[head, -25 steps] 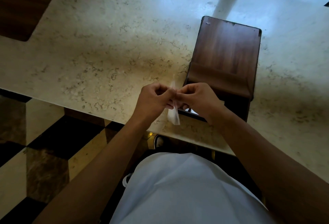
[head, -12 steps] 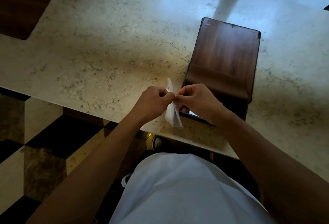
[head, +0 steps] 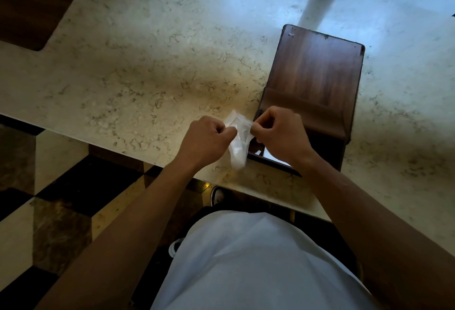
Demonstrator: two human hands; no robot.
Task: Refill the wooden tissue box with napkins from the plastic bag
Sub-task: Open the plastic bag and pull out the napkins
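A dark wooden tissue box (head: 315,75) lies on the marble counter (head: 147,68), its near end open by the counter's front edge. A bit of white shows inside that opening. Just left of the opening I hold a small, crumpled clear plastic bag (head: 238,142) between both hands. My left hand (head: 206,141) pinches its left side and my right hand (head: 280,134) pinches its right side, the two a little apart. What the bag contains cannot be made out.
A dark wood inset (head: 34,4) sits in the counter at the far left. The counter's front edge (head: 157,162) runs diagonally under my hands. Below are a checkered floor (head: 49,211), my white shirt (head: 246,265) and a shoe (head: 218,196).
My hands have drawn apart a little and the plastic bag has spread wider between them. The box has not moved.
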